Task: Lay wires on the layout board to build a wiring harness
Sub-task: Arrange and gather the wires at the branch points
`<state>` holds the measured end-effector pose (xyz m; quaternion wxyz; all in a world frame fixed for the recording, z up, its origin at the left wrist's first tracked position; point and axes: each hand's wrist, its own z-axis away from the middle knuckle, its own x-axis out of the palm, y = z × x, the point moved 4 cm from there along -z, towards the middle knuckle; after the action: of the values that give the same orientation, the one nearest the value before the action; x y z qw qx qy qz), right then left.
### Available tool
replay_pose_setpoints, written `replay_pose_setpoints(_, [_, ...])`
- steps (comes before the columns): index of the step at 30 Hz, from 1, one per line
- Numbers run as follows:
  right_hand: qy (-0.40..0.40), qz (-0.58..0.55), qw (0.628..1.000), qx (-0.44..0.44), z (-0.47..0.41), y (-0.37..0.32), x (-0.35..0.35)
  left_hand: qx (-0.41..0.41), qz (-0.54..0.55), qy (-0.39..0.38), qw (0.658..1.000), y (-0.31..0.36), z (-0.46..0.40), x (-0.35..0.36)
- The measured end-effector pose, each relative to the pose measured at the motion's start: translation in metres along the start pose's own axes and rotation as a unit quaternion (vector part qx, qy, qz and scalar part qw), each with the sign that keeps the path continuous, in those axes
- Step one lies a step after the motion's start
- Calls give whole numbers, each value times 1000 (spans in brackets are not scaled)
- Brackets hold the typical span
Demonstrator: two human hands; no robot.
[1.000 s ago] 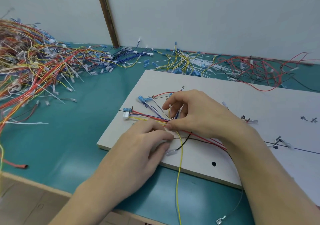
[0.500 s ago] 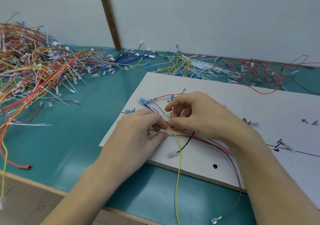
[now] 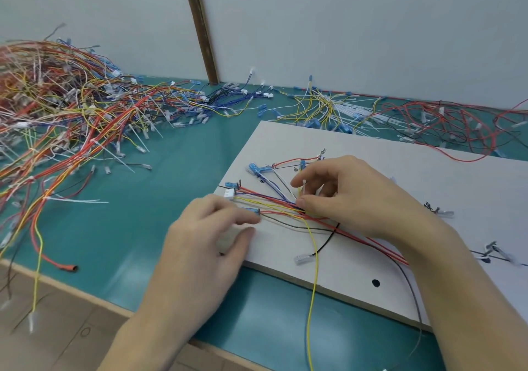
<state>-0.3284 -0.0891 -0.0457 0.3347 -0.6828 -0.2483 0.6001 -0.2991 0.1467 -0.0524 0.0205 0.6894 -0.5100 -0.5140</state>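
Observation:
A white layout board (image 3: 357,142) lies on the teal table. On its left end a fan of red, yellow, blue, black and white wires (image 3: 274,203) spreads out from one gathering point, ending in blue terminals and a white connector (image 3: 229,193). My right hand (image 3: 351,196) pinches the wires at that gathering point between thumb and fingers. My left hand (image 3: 205,236) rests at the board's left edge, its finger and thumb closed on a wire end near a blue terminal (image 3: 251,210). A yellow wire (image 3: 313,279) hangs off the board's front edge.
A big tangled pile of coloured wires (image 3: 65,113) covers the table's left side. More yellow, white and red wires (image 3: 371,113) lie along the back wall. The table's wooden front edge (image 3: 71,287) runs at lower left. A black hole (image 3: 376,283) marks the board's front.
My left hand has drawn back to the left, away from my right hand, uncovering the wires and white connector between them. My right hand stays at the gathering point.

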Motion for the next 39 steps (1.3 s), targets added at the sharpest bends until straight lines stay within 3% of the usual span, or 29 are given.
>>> replay_pose_setpoints(4, [-10,-11,1000,0,2,-2,1,62,-38,-97,993,21,-7,21])
replay_pose_setpoints(8, [-22,15,1000,0,3,-5,2,77,-54,-144,985,27,-13,27])
replay_pose_setpoints(20, [-27,49,998,7,5,-10,3,1,25,-160,987,15,-20,21])
replay_pose_setpoints(26, [-16,45,999,8,4,-10,3,-38,-53,-173,983,23,-48,30])
replay_pose_setpoints(31, [-8,37,999,9,4,-9,2,-104,-28,-193,975,19,-48,33])
replay_pose_setpoints(39, [-4,20,1000,16,3,-6,2,-132,-80,-155,976,28,-46,32])
